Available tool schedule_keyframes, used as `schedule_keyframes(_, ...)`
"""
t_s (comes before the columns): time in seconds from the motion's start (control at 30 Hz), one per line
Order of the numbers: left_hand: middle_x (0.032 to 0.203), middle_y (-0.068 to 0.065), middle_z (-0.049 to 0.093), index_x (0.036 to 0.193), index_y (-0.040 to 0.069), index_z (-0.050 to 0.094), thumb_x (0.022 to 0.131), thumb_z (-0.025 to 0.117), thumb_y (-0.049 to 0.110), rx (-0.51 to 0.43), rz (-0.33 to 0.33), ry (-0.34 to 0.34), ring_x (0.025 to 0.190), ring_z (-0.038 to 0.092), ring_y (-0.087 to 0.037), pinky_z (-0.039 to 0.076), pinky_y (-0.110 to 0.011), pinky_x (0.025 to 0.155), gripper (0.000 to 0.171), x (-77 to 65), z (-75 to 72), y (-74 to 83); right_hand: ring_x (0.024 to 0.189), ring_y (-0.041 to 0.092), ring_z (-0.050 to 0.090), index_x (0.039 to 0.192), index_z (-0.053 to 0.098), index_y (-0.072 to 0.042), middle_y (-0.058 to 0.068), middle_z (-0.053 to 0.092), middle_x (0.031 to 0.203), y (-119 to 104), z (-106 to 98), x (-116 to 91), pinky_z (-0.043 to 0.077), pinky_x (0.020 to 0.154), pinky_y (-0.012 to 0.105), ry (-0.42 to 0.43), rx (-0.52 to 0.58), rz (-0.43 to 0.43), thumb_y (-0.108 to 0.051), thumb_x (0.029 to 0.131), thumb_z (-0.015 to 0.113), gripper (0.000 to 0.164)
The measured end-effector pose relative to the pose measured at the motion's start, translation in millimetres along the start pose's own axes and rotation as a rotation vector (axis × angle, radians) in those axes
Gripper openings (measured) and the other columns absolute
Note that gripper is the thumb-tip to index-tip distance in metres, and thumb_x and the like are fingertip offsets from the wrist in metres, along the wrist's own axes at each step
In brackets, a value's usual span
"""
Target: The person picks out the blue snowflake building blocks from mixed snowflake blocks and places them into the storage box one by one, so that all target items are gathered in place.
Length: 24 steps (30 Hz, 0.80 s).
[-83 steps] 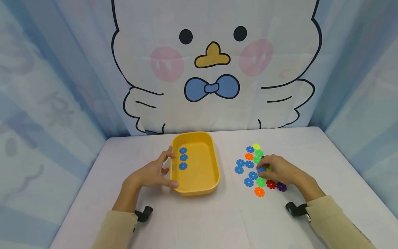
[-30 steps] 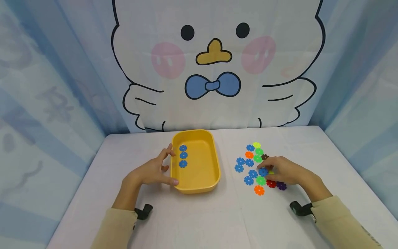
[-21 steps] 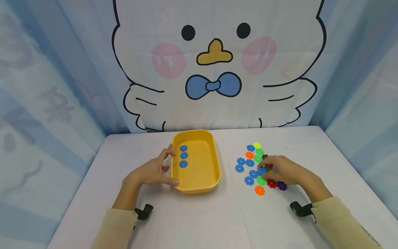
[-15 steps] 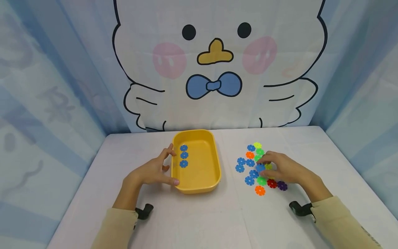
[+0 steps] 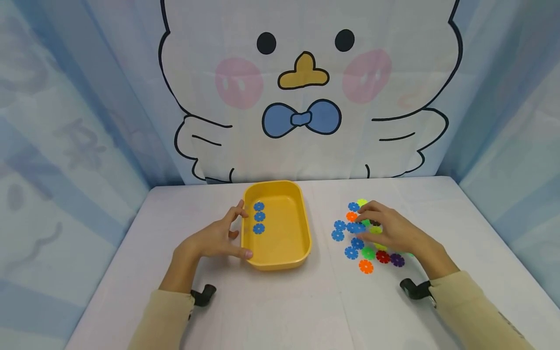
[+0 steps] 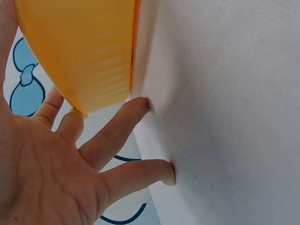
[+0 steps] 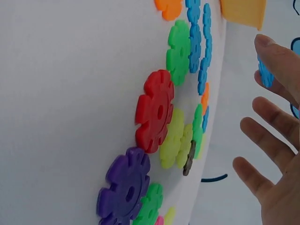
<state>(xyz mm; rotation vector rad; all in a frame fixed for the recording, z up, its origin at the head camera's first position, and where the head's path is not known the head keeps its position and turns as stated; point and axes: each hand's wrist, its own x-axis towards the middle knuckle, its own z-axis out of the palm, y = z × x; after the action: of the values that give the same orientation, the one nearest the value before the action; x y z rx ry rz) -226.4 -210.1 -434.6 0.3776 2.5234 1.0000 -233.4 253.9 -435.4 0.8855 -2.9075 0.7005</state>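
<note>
Blue-and-white curtains (image 5: 74, 160) and a cartoon-bird backdrop (image 5: 302, 160) close off the space behind a white surface (image 5: 280, 316). On it a yellow tray (image 5: 284, 253) sits with its long axis running away from the person, and a scatter of notched plastic discs (image 5: 351, 253) in mixed colours lies well apart from it, to its right. Thumb and forefinger of the right hand (image 5: 389, 226) pinch a blue disc (image 7: 265, 74), the other fingers spread loose; the disc seems raised off the surface, though its exact tilt I cannot tell. What counts most, I judge, is the sideways line: the tray lies to the left of that disc, with a strip of surface between. Nearer the tray is the left hand (image 5: 216, 240), at its left long side, fingers apart, thumb and forefinger touching the rim. Three blue discs (image 5: 259, 217) in the tray form a column beside that same wall, so most of the tray's floor lies on the right hand's side
</note>
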Motion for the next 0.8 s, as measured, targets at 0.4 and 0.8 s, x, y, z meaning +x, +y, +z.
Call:
schedule_keyframes(0.4, 0.174, 0.008, -0.002, 0.149, 0.027, 0.029, 0.071, 0.092, 0.053, -0.010, 0.001, 0.006, 0.134, 0.058, -0.036, 0.042, -0.056, 0.114, 0.104, -0.6, 2.3, -5.1, 0.113, 0.031, 0.063, 0.114, 0.074, -0.016, 0.014, 0.060, 0.130, -12, 2, 16, 0.063, 0.078, 0.044, 0.084, 0.067, -0.058, -0.023, 0.083, 0.087, 0.034)
schedule_keyframes(0.8, 0.174, 0.008, -0.001, 0.149, 0.026, 0.031, 0.071, 0.093, 0.052, 0.000, 0.014, 0.008, 0.132, 0.060, -0.035, 0.042, -0.055, 0.114, 0.103, -0.2, 2.0, 0.6, 0.123, 0.032, 0.058, 0.114, 0.073, -0.014, 0.011, 0.060, 0.131, -19, -12, 30, 0.061, 0.090, 0.051, 0.111, 0.062, -0.063, -0.023, 0.084, 0.087, 0.035)
